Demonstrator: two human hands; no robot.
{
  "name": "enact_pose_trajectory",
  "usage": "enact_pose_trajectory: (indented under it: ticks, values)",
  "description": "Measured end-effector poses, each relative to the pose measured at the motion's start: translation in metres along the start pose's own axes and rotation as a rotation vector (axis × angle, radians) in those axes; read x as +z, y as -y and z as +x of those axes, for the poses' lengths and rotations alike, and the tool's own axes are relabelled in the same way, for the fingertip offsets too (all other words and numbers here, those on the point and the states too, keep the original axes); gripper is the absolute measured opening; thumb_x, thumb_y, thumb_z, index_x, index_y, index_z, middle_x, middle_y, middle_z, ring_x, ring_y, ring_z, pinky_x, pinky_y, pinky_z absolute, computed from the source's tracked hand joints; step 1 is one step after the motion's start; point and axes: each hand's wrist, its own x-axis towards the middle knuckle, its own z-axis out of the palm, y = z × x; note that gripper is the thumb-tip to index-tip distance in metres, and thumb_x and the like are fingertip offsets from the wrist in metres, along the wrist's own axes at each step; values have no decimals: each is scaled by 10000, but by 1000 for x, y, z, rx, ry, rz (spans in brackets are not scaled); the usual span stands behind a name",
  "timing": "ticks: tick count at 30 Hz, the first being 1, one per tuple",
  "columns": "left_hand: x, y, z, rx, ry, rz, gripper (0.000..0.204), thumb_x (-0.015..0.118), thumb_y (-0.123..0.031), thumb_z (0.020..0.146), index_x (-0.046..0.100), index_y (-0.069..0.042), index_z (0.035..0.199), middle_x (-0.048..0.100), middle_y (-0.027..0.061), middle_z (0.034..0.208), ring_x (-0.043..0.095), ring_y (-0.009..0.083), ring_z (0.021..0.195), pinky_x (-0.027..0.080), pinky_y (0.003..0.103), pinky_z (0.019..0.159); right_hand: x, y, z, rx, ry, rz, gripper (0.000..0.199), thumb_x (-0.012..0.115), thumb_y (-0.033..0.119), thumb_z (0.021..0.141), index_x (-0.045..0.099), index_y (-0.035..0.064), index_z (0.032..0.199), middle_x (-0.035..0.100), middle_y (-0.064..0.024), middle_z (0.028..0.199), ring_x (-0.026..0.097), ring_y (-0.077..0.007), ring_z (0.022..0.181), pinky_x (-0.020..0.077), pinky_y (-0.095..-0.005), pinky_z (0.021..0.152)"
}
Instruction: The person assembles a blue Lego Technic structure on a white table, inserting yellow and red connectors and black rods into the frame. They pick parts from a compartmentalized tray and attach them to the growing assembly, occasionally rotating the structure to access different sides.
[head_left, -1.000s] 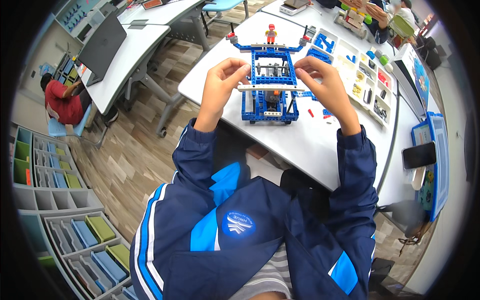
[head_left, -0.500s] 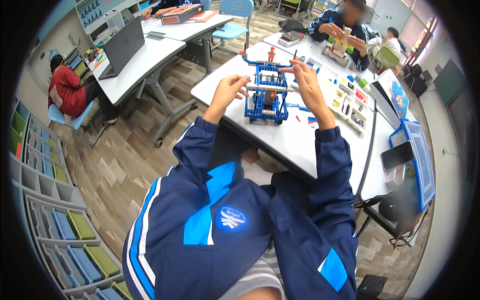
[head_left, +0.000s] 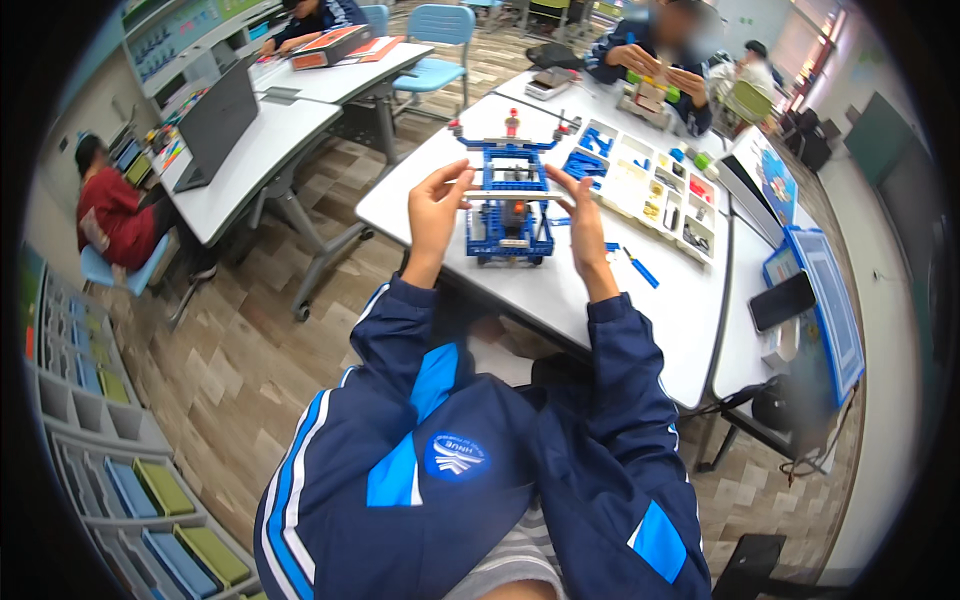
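On the white table in front of me stands a blue building-brick model [head_left: 500, 236] with small dark wheels, a crossbar at its far end and red pieces on top. A light grey beam [head_left: 512, 195] lies crosswise over its middle. My left hand [head_left: 434, 215] has its thumb and fingers at the beam's left end. At the other end, my right hand [head_left: 585, 228] has its thumb and forefinger about the beam, its other fingers loosely stretched. Just where the fingertips press is hard to make out.
A white sorting tray [head_left: 640, 207] with several compartments of small parts lies right of the model. A blue strip piece [head_left: 641, 268] lies near my right hand. Across the table a person [head_left: 655, 65] handles another model. A black phone [head_left: 782, 301] rests at the right.
My right hand has come down from the model's far right part to the beam's right end. My left fingers have closed in on the left end. The view has shifted slightly.
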Motion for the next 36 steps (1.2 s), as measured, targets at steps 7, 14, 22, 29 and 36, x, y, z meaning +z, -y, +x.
enact_pose_trajectory:
  ticks: [7,14,22,29,36]
  values:
    - [6,14,8,23,13,-20,217,694,-84,953,715,45,1125,725,87,1023,666,119,911,517,234,802,-1,-2,2,85,57,232,777,180,625,1062,586,38,1369,574,-119,1408,457,-214,1372,333,-398,1133]
    - [14,16,3,79,-60,66,237,648,-92,987,657,50,1177,690,66,1003,623,82,880,480,216,769,-84,-3,33,-56,11,-191,558,354,449,1096,709,25,1171,691,-115,1218,584,-216,1210,401,-364,1076]
    - [-26,50,-12,-28,-200,502,325,560,-174,1033,560,-17,1318,678,81,997,602,107,784,470,221,689,-281,-49,112,176,-468,-839,194,725,178,872,774,13,962,756,-75,845,691,-146,777,527,-284,732]
    - [-39,70,-15,5,-127,621,266,640,-97,940,627,-19,1194,663,34,897,565,73,758,429,224,628,-299,-120,181,-114,-66,-1578,89,724,137,752,767,61,771,728,-94,814,627,-296,950,469,-443,788]
    - [-80,106,-14,-15,-149,661,103,695,-81,914,665,-38,1003,564,-48,733,427,13,620,354,212,541,-273,-123,200,-42,7,-1850,109,666,90,794,772,116,805,734,-96,822,656,-273,975,446,-436,815]
